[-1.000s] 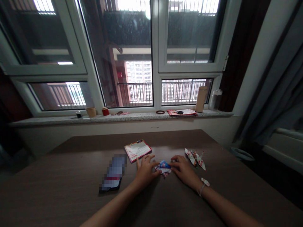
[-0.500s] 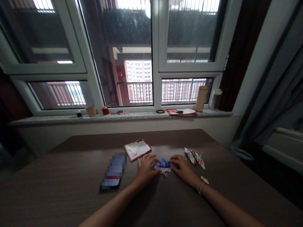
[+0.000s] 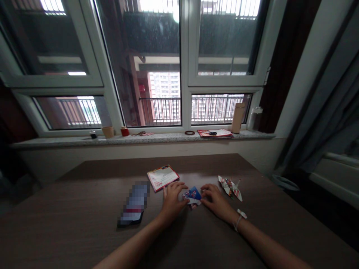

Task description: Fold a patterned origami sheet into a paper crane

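A small piece of folded paper [image 3: 193,194], blue on top with white and reddish parts, is on the brown table between my hands. My left hand [image 3: 173,197] grips its left side, thumb at the near corner and index finger over the far side. On the opposite side, my right hand [image 3: 215,198] pinches the right edge with thumb and fingers. Beyond my right hand lies a folded paper butterfly [image 3: 230,187], white with coloured print. Past my left hand rests a stack of printed paper sheets [image 3: 162,177].
A phone [image 3: 134,205] with a blurred screen lies left of my left arm. Along the windowsill [image 3: 168,138] stand a paper cup [image 3: 108,132], a red spool-like item [image 3: 125,131], scissors on papers [image 3: 213,133] and a tan bottle [image 3: 238,117].
The blue top part of the folded paper looks wider and flatter, with more of its printed face showing. Both hands stay in nearly the same place at its sides.
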`<state>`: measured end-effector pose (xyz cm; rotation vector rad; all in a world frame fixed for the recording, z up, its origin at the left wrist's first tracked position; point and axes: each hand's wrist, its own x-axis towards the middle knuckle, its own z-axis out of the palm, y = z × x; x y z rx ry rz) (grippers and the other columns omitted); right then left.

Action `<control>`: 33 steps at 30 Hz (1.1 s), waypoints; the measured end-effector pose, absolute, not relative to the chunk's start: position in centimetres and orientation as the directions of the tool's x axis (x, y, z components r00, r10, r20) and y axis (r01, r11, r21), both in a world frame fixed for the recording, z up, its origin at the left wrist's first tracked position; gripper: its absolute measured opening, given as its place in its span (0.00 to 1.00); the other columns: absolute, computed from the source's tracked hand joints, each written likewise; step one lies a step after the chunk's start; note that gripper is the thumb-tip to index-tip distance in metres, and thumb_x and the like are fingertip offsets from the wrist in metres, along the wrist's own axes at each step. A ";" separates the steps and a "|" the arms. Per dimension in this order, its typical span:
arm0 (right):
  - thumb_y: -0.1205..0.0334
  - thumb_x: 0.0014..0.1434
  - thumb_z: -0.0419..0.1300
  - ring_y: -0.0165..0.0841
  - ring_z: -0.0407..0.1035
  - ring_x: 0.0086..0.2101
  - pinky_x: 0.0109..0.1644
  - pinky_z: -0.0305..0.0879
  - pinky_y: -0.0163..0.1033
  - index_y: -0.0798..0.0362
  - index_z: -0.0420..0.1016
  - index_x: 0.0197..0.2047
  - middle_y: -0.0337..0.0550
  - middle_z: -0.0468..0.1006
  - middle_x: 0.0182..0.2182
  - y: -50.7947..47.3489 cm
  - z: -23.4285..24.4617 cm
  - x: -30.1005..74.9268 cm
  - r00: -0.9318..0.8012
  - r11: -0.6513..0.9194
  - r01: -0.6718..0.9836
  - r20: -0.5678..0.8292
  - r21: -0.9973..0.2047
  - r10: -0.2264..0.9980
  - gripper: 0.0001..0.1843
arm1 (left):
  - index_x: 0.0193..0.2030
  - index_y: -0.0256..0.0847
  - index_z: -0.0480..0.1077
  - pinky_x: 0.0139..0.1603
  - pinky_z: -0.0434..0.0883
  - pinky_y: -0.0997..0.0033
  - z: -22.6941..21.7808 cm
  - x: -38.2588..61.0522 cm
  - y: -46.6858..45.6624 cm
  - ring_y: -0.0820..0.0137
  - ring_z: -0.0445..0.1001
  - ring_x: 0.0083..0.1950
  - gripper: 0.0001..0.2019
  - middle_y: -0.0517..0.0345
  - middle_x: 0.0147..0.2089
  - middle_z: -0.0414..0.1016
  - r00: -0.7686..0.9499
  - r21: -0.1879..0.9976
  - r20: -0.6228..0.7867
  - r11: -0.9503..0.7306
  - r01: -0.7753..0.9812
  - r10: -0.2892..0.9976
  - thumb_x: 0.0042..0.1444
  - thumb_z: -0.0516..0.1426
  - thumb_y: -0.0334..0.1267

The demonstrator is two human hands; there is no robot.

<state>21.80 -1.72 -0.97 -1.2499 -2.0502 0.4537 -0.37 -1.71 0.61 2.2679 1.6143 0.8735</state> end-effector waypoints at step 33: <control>0.66 0.63 0.56 0.38 0.62 0.56 0.67 0.44 0.54 0.48 0.76 0.43 0.41 0.76 0.45 -2.9 0.2 21.1 -0.490 0.649 0.655 0.438 -0.387 0.754 0.09 | 0.48 0.60 0.76 0.64 0.50 0.40 0.4 0.2 -2.4 0.53 0.58 0.64 0.11 0.59 0.62 0.67 0.218 0.363 0.329 -0.336 0.869 0.919 0.58 0.59 0.45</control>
